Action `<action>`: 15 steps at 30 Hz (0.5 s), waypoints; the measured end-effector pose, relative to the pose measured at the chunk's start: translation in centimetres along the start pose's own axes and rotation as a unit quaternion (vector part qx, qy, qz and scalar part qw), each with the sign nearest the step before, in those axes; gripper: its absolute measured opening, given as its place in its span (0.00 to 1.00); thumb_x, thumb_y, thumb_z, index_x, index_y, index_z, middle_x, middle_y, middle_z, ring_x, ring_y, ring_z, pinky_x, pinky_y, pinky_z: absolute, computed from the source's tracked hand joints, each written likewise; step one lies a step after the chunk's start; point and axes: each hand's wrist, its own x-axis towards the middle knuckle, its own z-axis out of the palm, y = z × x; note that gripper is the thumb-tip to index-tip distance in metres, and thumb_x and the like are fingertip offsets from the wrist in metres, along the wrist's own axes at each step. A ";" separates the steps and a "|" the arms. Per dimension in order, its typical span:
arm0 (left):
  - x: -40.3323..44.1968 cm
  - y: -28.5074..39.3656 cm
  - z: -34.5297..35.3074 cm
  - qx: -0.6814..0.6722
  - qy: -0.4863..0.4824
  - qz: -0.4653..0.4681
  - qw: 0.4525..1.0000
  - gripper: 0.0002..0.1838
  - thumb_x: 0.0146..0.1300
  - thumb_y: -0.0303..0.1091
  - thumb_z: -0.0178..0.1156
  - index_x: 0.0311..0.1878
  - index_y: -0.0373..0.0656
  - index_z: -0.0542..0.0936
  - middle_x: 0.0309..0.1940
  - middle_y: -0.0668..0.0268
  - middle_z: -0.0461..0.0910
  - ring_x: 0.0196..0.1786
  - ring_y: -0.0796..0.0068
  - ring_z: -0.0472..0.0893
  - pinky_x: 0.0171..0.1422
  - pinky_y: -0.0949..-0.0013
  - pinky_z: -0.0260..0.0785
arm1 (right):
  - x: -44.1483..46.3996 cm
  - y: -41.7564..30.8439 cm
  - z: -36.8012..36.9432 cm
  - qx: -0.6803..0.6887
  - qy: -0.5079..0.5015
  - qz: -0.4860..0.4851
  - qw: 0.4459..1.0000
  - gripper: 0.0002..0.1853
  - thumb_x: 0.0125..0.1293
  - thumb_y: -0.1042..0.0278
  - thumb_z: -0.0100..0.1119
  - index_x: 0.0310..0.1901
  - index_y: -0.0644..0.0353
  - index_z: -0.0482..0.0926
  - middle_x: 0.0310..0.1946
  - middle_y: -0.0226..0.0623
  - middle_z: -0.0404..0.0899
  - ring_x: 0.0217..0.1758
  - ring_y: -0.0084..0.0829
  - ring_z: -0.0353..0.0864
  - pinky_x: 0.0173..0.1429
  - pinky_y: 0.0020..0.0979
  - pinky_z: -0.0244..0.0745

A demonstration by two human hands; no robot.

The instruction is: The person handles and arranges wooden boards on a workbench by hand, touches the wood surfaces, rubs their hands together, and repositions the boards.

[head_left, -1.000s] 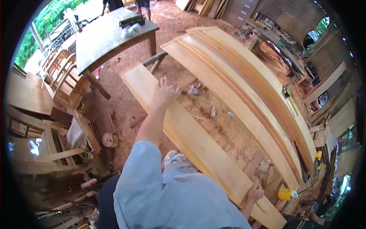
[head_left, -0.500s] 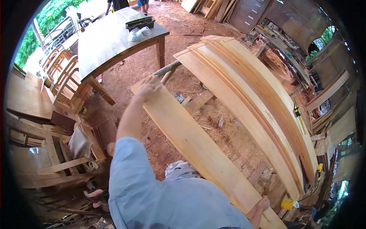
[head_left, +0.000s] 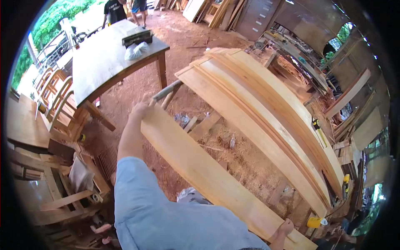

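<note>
A long pale wooden board [head_left: 208,171] slants across the view in front of my body. At its far left end my left hand [head_left: 143,109] grips the corner, its fingers partly hidden. My right hand [head_left: 286,229] is closed around the board's near edge at the lower right, fingers out of sight beneath. Beyond it, several more planks [head_left: 254,112] lie side by side on a support whose round pole end [head_left: 168,91] sticks out near my left hand. A tape measure [head_left: 316,125] rests on the farthest plank.
A large table [head_left: 108,54] at the upper left carries a dark box [head_left: 137,36] and a plastic bag [head_left: 136,51]. Two people [head_left: 114,11] stand behind it. Wooden chairs [head_left: 54,89] and scrap wood [head_left: 54,179] are at the left. A yellow container [head_left: 313,222] sits lower right.
My left hand has shifted from the board's top face to its end corner. The camera view has turned slightly, bringing more of the people behind the table into sight.
</note>
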 end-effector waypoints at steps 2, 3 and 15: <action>0.4 2.4 0.1 -0.023 0.028 -0.346 0.938 0.38 0.73 0.66 0.33 0.72 0.49 0.70 0.80 0.60 0.52 0.82 0.60 0.47 0.83 0.49 0.35 | -0.7 -1.2 -0.9 0.022 -0.031 0.022 0.999 0.19 0.62 0.58 0.55 0.32 0.69 0.83 0.34 0.54 0.82 0.40 0.51 0.80 0.50 0.48 0.72; 0.4 2.5 1.5 -0.011 0.085 -0.317 0.945 0.36 0.73 0.63 0.35 0.67 0.46 0.75 0.80 0.61 0.52 0.82 0.60 0.48 0.83 0.49 0.37 | -1.4 -2.7 -2.1 0.034 -0.033 0.028 0.999 0.19 0.61 0.58 0.55 0.30 0.70 0.82 0.34 0.55 0.82 0.40 0.51 0.79 0.49 0.49 0.71; -2.3 10.2 2.6 -0.015 0.152 -0.313 0.937 0.37 0.73 0.61 0.36 0.66 0.40 0.75 0.81 0.60 0.48 0.81 0.58 0.49 0.82 0.52 0.42 | -1.5 -3.6 -0.9 -0.062 0.038 0.020 0.997 0.19 0.62 0.59 0.52 0.27 0.69 0.82 0.33 0.56 0.81 0.38 0.53 0.80 0.45 0.49 0.72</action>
